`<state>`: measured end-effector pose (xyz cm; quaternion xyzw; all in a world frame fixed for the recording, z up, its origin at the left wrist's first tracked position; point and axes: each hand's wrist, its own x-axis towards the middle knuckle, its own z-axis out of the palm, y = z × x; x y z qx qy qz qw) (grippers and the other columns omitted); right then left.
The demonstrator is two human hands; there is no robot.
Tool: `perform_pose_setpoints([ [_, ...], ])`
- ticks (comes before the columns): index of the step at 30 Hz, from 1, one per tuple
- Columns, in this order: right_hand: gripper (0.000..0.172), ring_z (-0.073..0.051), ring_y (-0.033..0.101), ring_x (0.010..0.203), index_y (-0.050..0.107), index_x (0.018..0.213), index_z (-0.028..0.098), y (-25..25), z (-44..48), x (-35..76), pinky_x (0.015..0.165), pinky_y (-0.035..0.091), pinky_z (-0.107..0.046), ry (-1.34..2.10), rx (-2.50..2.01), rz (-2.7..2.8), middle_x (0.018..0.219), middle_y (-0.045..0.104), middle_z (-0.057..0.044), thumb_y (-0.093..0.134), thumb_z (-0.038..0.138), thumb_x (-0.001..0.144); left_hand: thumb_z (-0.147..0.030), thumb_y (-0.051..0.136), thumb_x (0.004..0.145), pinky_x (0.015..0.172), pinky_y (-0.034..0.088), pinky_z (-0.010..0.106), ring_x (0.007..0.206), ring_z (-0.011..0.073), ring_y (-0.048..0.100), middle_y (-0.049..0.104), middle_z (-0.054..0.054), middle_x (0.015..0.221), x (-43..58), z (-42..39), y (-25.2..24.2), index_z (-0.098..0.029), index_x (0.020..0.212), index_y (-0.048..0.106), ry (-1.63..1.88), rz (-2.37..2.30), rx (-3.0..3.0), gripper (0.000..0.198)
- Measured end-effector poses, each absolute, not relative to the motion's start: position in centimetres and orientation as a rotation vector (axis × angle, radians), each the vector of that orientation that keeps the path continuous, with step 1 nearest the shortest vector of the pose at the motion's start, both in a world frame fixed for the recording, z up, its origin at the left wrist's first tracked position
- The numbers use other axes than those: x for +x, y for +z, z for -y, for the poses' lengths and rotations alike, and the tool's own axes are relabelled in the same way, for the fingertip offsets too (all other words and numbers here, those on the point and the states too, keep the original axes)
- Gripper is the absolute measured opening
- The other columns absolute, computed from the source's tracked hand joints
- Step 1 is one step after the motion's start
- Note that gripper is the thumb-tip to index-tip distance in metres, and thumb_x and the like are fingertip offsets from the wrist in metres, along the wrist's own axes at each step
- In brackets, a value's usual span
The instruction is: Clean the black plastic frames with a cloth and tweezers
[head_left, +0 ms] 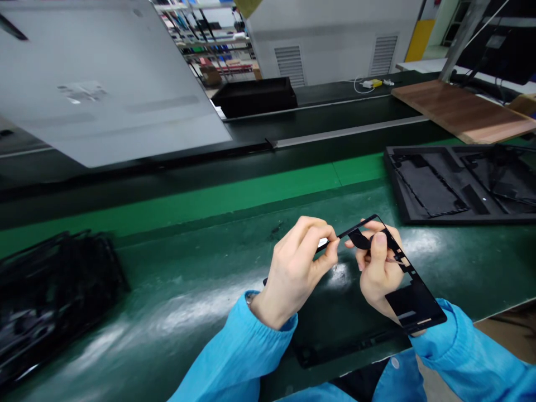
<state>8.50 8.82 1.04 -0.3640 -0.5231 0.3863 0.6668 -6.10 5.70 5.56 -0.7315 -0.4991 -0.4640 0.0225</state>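
A thin black rectangular frame [419, 296] with an open middle is held up above the green work surface, tilted. My left hand [298, 262] pinches its upper left edge between thumb and fingertips, with a small white piece showing at the fingers. My right hand [380, 265] grips the frame near its upper right corner, the thumb pressed on a dark part there and the fingers behind. Through the frame's opening the green surface shows. Both forearms are in blue sleeves.
A pile of black frames [54, 301] lies at the left. On the right sits a black foam tray [473, 215] holding frames, with a wooden board [464, 109] behind it. A black bin [257, 96] and a large grey panel [109, 84] stand farther back.
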Motion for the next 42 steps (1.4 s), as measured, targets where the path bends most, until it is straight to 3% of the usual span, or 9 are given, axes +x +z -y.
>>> perform_pose_setpoints([
  [11, 0.028, -0.007, 0.042, 0.035, 0.063, 0.115, 0.023, 0.9, -8.7, 8.5, 0.034, 0.032, -0.022, 0.838, -0.837, 1.222, 0.074, 0.075, 0.002, 0.049, 0.047, 0.112, -0.012, 0.068, 0.102, 0.077, 0.054, 0.03, 0.085, 0.0149, 0.066, 0.068, 0.002, 0.097, -5.7, -5.5, 5.4, -0.019, 0.106, 0.063, -1.255, 1.499, -2.259, 0.01],
  [24, 0.025, -0.007, 0.049, 0.035, 0.067, 0.117, 0.022, -0.2, -8.2, 8.4, 0.034, 0.038, -0.02, 0.77, -0.825, 1.262, 0.075, 0.077, 0.001, 0.052, 0.04, 0.111, -0.011, 0.06, 0.104, 0.071, 0.055, 0.027, 0.079, 0.0143, 0.064, 0.065, 0.002, 0.09, -4.9, -5.0, 5.1, -0.019, 0.1, 0.059, -1.174, 1.595, -2.178, 0.009],
  [31, 0.028, -0.005, 0.039, 0.034, 0.064, 0.11, 0.022, 1.1, -8.7, 8.3, 0.033, 0.03, -0.02, 0.874, -0.865, 1.141, 0.074, 0.075, 0.002, 0.051, 0.047, 0.112, -0.014, 0.06, 0.104, 0.071, 0.056, 0.025, 0.076, 0.0124, 0.063, 0.064, 0.0, 0.088, -5.4, -5.4, 5.1, -0.021, 0.099, 0.056, -1.242, 1.589, -2.197, 0.01],
  [42, 0.03, -0.005, 0.039, 0.034, 0.063, 0.11, 0.022, 1.2, -9.0, 8.4, 0.034, 0.029, -0.021, 0.879, -0.864, 1.125, 0.075, 0.075, 0.002, 0.051, 0.05, 0.111, -0.007, 0.065, 0.1, 0.067, 0.051, 0.022, 0.074, 0.0095, 0.059, 0.068, 0.001, 0.094, -5.6, -5.3, 5.8, -0.021, 0.1, 0.058, -1.399, 1.591, -2.24, 0.015],
])
